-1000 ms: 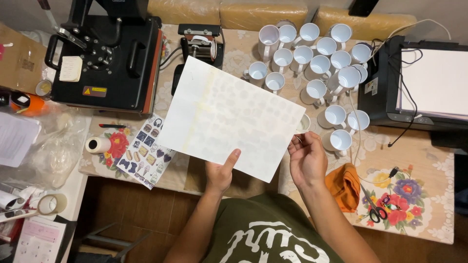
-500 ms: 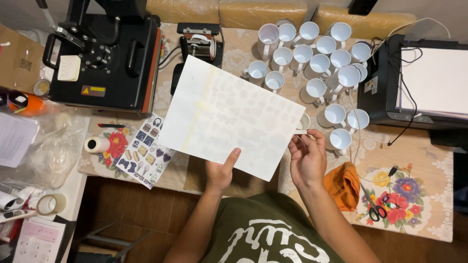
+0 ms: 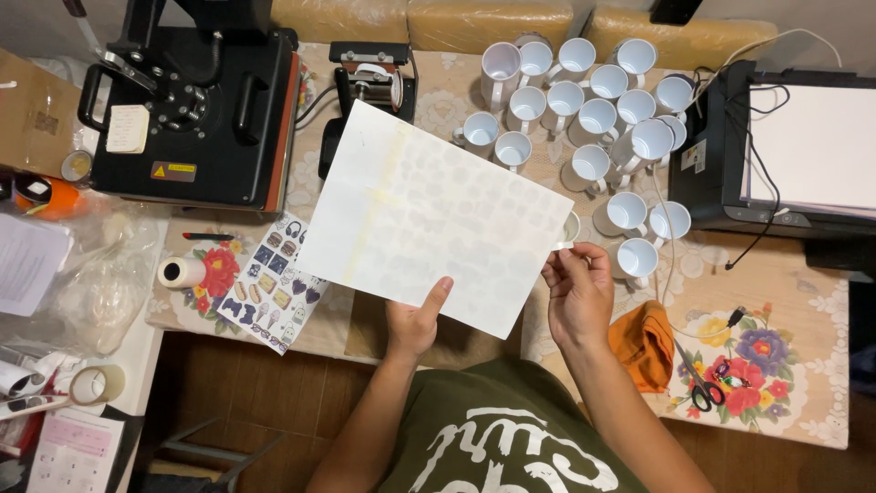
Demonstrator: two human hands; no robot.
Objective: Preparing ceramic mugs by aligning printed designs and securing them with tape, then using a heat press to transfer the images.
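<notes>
A white sheet (image 3: 436,215) is held above the table (image 3: 785,292). Its lower edge is pinched by the left hand (image 3: 415,319), thumb raised. Its right corner is gripped by the right hand's (image 3: 577,297) curled fingers.

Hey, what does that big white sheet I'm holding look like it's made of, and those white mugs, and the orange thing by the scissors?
The sheet looks like thin matte paper: faint shapes show through it, and it stays flat between the left hand and right hand. The mugs look like glazed ceramic, smooth and white, though coated metal can't be ruled out. The orange thing looks like soft cloth, crumpled into folds.
</notes>
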